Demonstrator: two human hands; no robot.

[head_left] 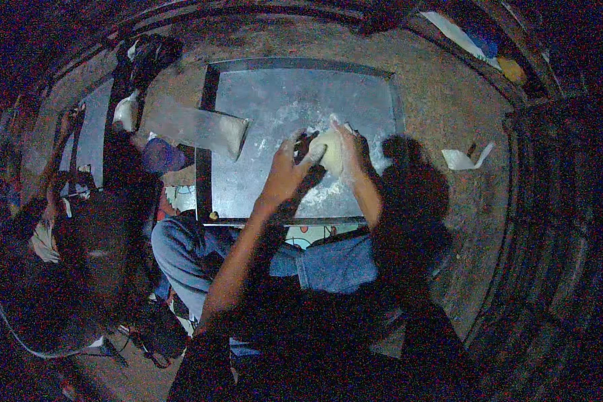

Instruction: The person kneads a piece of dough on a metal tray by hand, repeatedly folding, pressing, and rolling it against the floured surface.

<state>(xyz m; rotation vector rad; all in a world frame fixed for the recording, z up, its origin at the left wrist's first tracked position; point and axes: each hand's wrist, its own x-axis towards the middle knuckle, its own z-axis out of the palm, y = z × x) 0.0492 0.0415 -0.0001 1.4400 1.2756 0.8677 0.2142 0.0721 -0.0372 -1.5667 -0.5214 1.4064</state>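
Observation:
A lump of pale dough [331,154] sits between my hands over a large metal tray [248,87] dusted with white flour. My left hand [293,164] curves against the dough's left side, its thumb pressed onto it. Against the opposite side lies my right hand [354,149], with floury fingers wrapped round the far edge. Whether the dough touches the tray underneath cannot be made out. To the left, a clear plastic bag [214,130] with pale powder in its end lies across the tray's rim.
A purple round object [162,156] and a tied white bag [125,112] are left of the tray. Another person [97,248] sits at far left near a second tray [90,127]. On the floor at right lies a white folded piece [463,159]. My bent leg [181,251] borders the tray's near edge.

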